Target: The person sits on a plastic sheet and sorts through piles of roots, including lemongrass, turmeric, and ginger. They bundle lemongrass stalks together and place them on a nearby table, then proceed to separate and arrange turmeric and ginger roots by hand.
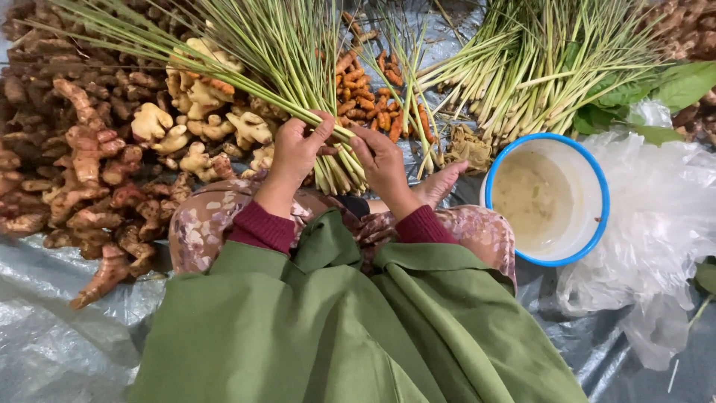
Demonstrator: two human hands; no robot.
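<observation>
Both hands close around one bundle of lemongrass stalks point(328, 142) held over the lap: the left hand point(297, 153) wraps it from the outer side and the right hand point(382, 163) pinches it near the pale root ends. The grip looks best kept tight just above those ends so they sit level and no stalk slips out. Beyond lie ginger roots point(97, 164), small orange turmeric point(373, 97), a loose lemongrass heap point(537, 67) and a blue-rimmed bowl point(589, 179).

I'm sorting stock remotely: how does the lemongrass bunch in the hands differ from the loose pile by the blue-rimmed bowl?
The held lemongrass bunch is gathered tight, gripped by the left hand and right hand; the loose lemongrass pile is untouched and fans out. The held bunch leans up-left over the ginger; the pile's cut ends point toward the bowl. Both show pale bases and green stalks.
</observation>
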